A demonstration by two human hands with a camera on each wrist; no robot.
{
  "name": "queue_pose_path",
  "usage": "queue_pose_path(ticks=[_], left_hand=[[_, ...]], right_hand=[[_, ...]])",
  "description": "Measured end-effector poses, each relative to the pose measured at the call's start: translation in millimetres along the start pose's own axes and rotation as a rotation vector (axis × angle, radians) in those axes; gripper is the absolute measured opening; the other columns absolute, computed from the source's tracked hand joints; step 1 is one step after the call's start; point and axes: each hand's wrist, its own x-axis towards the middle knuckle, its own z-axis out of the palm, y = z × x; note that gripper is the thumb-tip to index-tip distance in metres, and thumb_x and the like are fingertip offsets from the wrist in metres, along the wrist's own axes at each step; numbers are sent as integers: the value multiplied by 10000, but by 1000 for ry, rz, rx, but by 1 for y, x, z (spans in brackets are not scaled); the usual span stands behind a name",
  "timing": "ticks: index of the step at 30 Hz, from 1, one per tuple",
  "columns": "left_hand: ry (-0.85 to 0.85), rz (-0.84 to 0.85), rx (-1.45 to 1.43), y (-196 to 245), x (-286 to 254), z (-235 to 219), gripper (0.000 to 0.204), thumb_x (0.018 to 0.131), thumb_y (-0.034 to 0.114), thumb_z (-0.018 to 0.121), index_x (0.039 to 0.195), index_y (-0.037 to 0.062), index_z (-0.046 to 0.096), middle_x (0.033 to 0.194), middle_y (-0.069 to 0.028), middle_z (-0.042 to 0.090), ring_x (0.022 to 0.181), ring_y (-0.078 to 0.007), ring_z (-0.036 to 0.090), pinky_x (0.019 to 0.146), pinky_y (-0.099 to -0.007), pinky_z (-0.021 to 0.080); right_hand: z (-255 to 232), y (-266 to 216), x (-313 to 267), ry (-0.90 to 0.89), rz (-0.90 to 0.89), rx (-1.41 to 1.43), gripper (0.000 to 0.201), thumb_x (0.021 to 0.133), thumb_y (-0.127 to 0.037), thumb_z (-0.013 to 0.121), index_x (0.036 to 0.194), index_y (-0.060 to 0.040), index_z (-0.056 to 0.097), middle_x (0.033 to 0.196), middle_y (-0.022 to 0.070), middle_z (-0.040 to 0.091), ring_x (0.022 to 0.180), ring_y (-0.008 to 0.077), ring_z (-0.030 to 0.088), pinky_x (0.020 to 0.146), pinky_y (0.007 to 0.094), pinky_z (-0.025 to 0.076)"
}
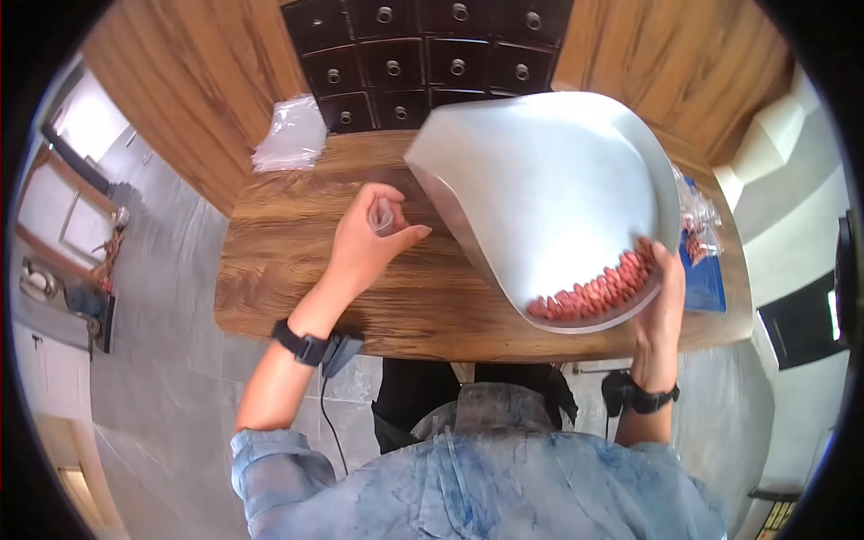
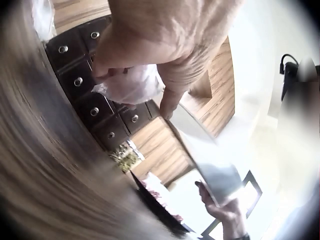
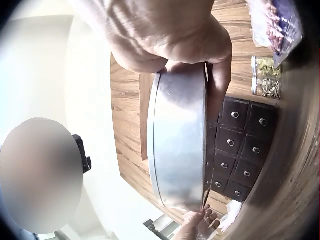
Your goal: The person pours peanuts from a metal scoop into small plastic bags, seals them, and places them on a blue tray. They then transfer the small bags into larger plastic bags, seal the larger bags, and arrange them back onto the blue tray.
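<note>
My right hand (image 1: 664, 301) grips the rim of a large metal scoop pan (image 1: 567, 180) at its rounded near-right side, thumb over the edge and fingers on the outside. The pan tilts above the table, its pointed lip toward the far left. Reddish-pink peanuts or beans (image 1: 594, 295) lie gathered along its low near wall. To the left of the pan, my left hand (image 1: 358, 243) curls its fingers round a small clear plastic bag (image 2: 132, 85). The thumb points toward the pan, apart from it. In the right wrist view the pan's outer wall (image 3: 180, 130) spans the middle.
Clear plastic bags (image 1: 290, 135) are stacked at the table's back left. A bag with reddish contents (image 1: 700, 229) and a blue item (image 1: 707, 286) lie at the right edge. Dark drawers (image 1: 423, 63) stand behind the wooden table (image 1: 270, 261). Small jars (image 3: 267, 80) stand near the drawers.
</note>
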Motion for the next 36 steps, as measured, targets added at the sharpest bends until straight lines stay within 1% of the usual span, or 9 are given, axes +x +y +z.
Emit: queue_pose_path(ticks=[2, 5, 11, 14, 20, 23, 29, 35, 36], left_hand=[[41, 152, 46, -17, 15, -2, 411, 722, 122, 791, 1028, 81, 520, 736, 16, 530, 701, -87, 505, 659, -239, 440], [-10, 189, 198, -12, 31, -1, 457, 712, 101, 785, 1070, 90, 502, 801, -35, 582, 755, -148, 565, 713, -273, 468], [-116, 252, 102, -19, 61, 21, 419, 688, 77, 778, 1024, 84, 527, 936, -82, 653, 881, -214, 632, 776, -302, 485], [-143, 207, 189, 5, 61, 24, 384, 695, 45, 756, 1015, 67, 546, 884, -32, 620, 836, -119, 575, 789, -257, 449], [-235, 224, 125, -9, 71, 37, 393, 659, -3, 725, 1007, 66, 556, 895, -23, 631, 853, -123, 586, 794, -269, 457], [-270, 221, 35, -18, 74, 46, 436, 641, 24, 741, 1028, 77, 549, 888, -45, 642, 834, -158, 599, 759, -288, 475], [-368, 90, -63, -25, 71, 54, 513, 621, 21, 744, 1088, 29, 532, 908, -42, 614, 775, -112, 531, 722, -261, 454], [-361, -23, -132, -31, 65, 48, 536, 628, -56, 713, 1121, 24, 519, 963, -37, 607, 875, -101, 551, 759, -263, 463], [-342, -1, -124, -35, 65, 47, 546, 621, -20, 740, 1120, 24, 523, 957, -49, 615, 861, -118, 563, 753, -271, 468]], right_hand=[[-12, -5, -4, 32, 47, 39, 391, 857, -255, 586, 1157, -10, 533, 1043, 81, 571, 983, 175, 519, 879, 321, 419], [-21, -13, -8, 43, 42, 83, 379, 845, -251, 605, 1143, -27, 533, 1060, 85, 562, 980, 176, 513, 866, 323, 424], [-29, -34, -12, 107, 66, 46, 427, 833, -261, 603, 1178, -26, 515, 1027, 81, 548, 928, 172, 505, 842, 321, 425], [-35, -39, -10, 90, 24, -119, 457, 838, -272, 572, 1213, -19, 506, 1027, 87, 553, 944, 170, 509, 843, 318, 426], [-45, -48, -7, 41, 77, -209, 490, 839, -281, 534, 1238, 1, 501, 1044, 80, 558, 976, 166, 510, 851, 314, 418], [-40, -50, -3, 48, -7, -281, 509, 846, -270, 520, 1267, 13, 482, 1104, 92, 557, 1020, 178, 509, 896, 308, 397], [-32, -73, 23, -41, -45, -457, 538, 871, -270, 496, 1317, 28, 446, 1243, 103, 522, 1149, 200, 471, 990, 310, 335], [-10, -86, 51, -170, 24, -505, 545, 877, -282, 505, 1319, 29, 441, 1247, 97, 517, 1151, 197, 463, 978, 308, 344], [-6, -86, 54, -191, 21, -519, 542, 878, -284, 506, 1316, 29, 444, 1245, 97, 518, 1148, 196, 464, 974, 307, 347]])
